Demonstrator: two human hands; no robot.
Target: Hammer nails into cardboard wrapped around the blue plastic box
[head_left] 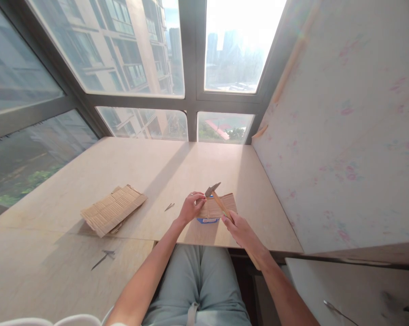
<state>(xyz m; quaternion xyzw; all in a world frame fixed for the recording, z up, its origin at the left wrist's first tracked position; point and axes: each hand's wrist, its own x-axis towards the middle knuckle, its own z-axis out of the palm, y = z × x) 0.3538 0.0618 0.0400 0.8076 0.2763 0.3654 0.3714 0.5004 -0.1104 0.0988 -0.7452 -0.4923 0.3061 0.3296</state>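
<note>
My right hand grips a hammer by its wooden handle. The metal head is over the far left part of a corrugated cardboard piece, close to the fingers of my left hand. Those left fingers are pinched together at the cardboard's left edge; whatever is between them is too small to make out. Under the cardboard a blue object, with a pale label on its front, partly shows. A few thin nails lie on the tabletop left of my left hand.
A stack of corrugated cardboard rests on the pale table to the left. Nearer me lies a thin dark metal tool. Windows stand behind the table, and a flowered wall borders its right side.
</note>
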